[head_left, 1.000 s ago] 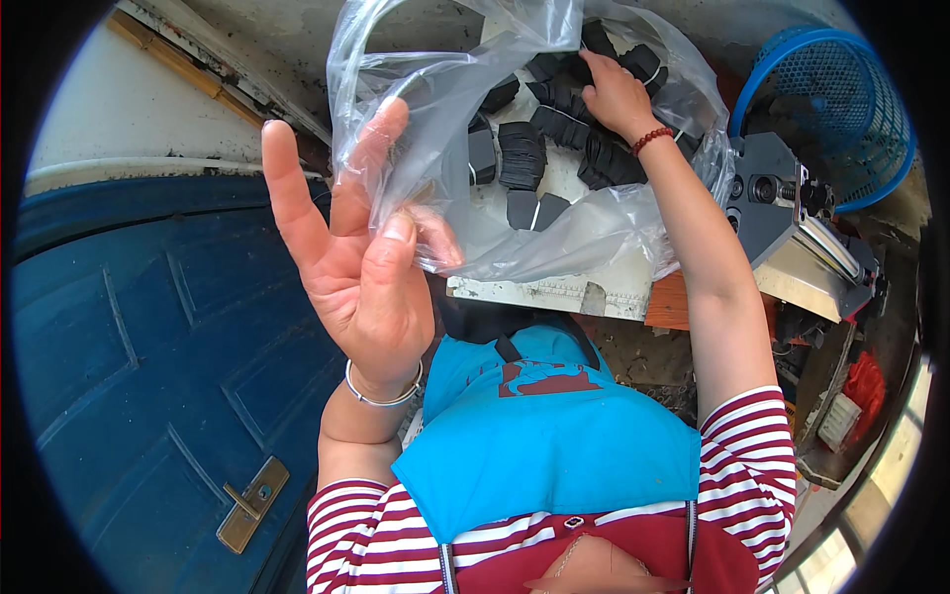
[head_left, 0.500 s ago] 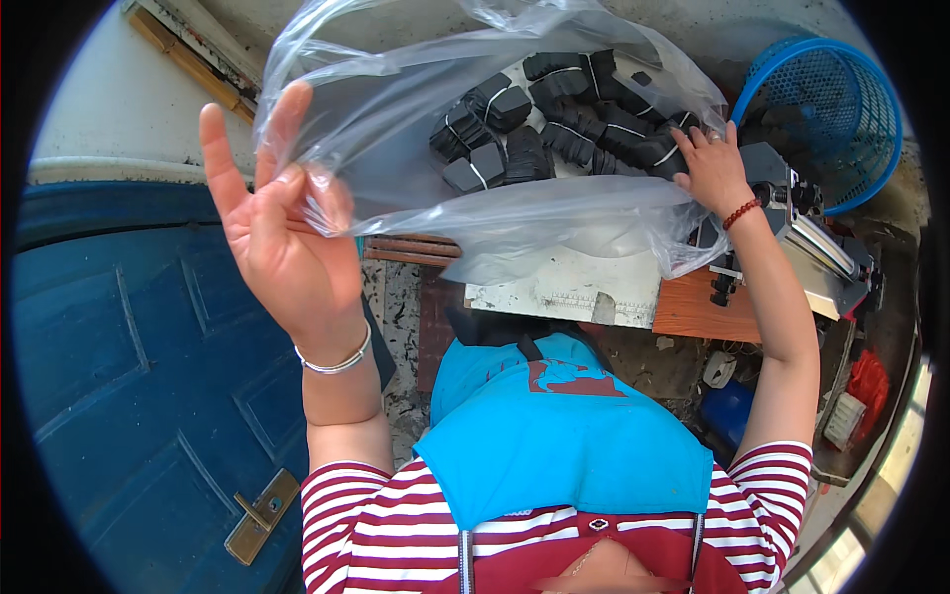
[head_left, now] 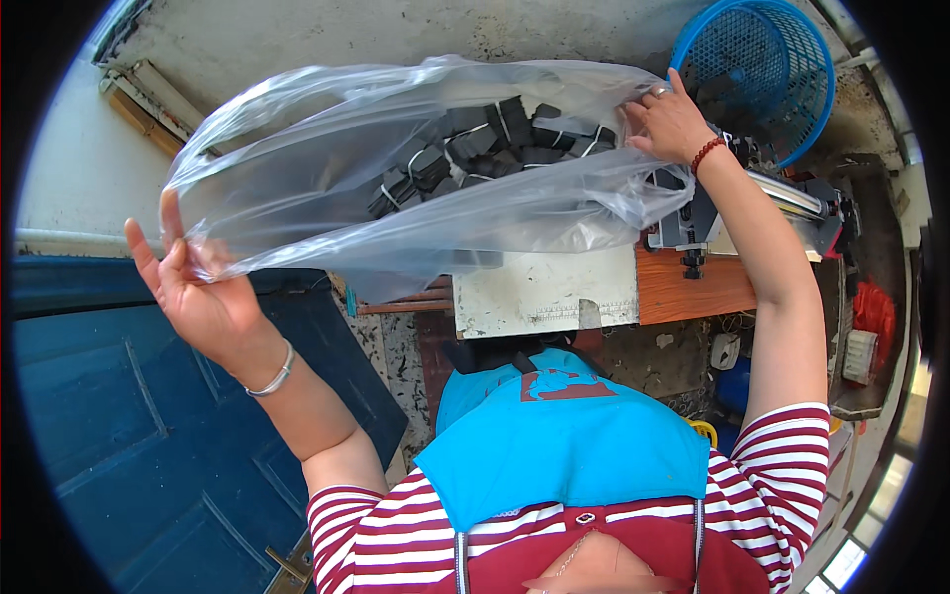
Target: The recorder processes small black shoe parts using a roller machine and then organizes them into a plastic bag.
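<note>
A large clear plastic bag (head_left: pixel 287 213) is stretched wide between my two hands, its mouth toward me. My left hand (head_left: pixel 203 297) pinches the bag's left edge between thumb and fingers, with other fingers raised. My right hand (head_left: pixel 673 124) is at the bag's right end, its fingers curled over the rim there. Several bundles of black flat pieces (head_left: pixel 475 144), tied with white bands, show within the bag's opening. Whether they lie in the bag or on the table behind its film is hard to tell.
A blue mesh basket (head_left: pixel 816 89) stands at the far right. Below the bag is a white board (head_left: pixel 544 287) on a wooden tabletop (head_left: pixel 683 287), with a metal machine (head_left: pixel 792 193) to its right. A blue panelled door (head_left: pixel 129 396) fills the left side.
My left hand has moved left and down, pulling the bag wider and flatter. My right hand has shifted slightly left and up, still at the bag's right end. The view has shifted too.
</note>
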`<state>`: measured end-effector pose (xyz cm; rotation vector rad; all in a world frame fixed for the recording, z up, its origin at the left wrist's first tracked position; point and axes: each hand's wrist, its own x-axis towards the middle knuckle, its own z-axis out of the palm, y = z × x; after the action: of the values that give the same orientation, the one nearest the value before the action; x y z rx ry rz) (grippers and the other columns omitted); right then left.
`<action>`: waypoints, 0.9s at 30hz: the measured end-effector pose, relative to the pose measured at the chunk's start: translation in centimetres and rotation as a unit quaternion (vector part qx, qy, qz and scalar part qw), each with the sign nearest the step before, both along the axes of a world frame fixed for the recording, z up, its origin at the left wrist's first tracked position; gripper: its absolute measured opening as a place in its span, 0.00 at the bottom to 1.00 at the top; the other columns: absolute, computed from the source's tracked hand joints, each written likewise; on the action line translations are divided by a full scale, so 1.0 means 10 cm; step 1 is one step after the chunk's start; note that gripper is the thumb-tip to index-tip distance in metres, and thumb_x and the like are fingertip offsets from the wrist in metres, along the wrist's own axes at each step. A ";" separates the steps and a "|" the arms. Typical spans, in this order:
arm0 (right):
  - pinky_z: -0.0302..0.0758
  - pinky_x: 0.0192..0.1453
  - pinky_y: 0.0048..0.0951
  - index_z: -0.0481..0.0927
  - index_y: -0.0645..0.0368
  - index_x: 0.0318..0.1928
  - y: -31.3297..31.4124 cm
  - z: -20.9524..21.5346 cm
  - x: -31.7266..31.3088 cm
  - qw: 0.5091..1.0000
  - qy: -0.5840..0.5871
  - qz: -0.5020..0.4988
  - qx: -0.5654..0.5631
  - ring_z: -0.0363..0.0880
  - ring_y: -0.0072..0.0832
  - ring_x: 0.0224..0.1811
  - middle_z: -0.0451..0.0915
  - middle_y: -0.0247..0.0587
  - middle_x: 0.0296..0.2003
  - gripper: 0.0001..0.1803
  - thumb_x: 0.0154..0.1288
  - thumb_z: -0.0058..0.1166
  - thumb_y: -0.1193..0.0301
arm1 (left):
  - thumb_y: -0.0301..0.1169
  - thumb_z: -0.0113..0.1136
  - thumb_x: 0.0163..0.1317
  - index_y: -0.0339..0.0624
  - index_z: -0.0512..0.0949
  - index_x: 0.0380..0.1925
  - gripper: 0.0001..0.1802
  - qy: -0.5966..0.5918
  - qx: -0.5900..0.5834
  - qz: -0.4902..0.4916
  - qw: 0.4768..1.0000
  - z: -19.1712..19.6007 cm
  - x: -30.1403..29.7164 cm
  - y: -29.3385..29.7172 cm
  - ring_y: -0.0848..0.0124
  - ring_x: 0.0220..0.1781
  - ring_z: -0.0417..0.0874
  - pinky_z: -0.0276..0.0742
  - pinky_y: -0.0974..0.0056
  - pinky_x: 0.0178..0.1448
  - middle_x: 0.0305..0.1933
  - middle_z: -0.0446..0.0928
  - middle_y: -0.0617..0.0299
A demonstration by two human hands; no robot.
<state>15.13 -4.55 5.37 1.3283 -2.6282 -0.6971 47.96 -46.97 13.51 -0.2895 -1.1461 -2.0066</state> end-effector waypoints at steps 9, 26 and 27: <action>0.71 0.27 0.34 0.78 0.59 0.21 -0.04 0.11 0.22 0.988 -0.060 0.119 -0.081 0.76 0.35 0.21 0.77 0.42 0.17 0.21 0.70 0.52 0.60 | 0.24 0.40 0.65 0.48 0.72 0.58 0.23 -0.095 0.144 0.063 0.983 -0.13 0.04 -0.14 0.79 0.14 0.62 0.61 0.72 0.17 0.45 0.82 0.60; 0.67 0.27 0.28 0.71 0.63 0.23 0.16 1.18 2.66 0.473 -0.541 0.201 -0.665 0.68 0.31 0.20 0.68 0.39 0.18 0.17 0.67 0.55 0.66 | 0.34 0.53 0.67 0.36 0.68 0.56 0.21 -0.404 -0.143 -0.323 0.844 -0.35 0.29 2.68 0.70 0.42 0.78 0.73 0.65 0.44 0.46 0.75 0.61; 0.71 0.30 0.28 0.75 0.61 0.28 0.43 1.15 2.75 0.486 -0.529 0.180 -0.672 0.73 0.32 0.24 0.72 0.38 0.22 0.14 0.65 0.58 0.65 | 0.35 0.52 0.68 0.36 0.68 0.53 0.18 -0.413 -0.066 -0.296 0.858 -0.21 0.39 2.95 0.77 0.31 0.77 0.71 0.73 0.28 0.39 0.74 0.65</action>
<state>42.62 -0.23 16.84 1.5138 -1.7663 2.3850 51.85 -17.48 11.39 0.2300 -1.9003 -2.7140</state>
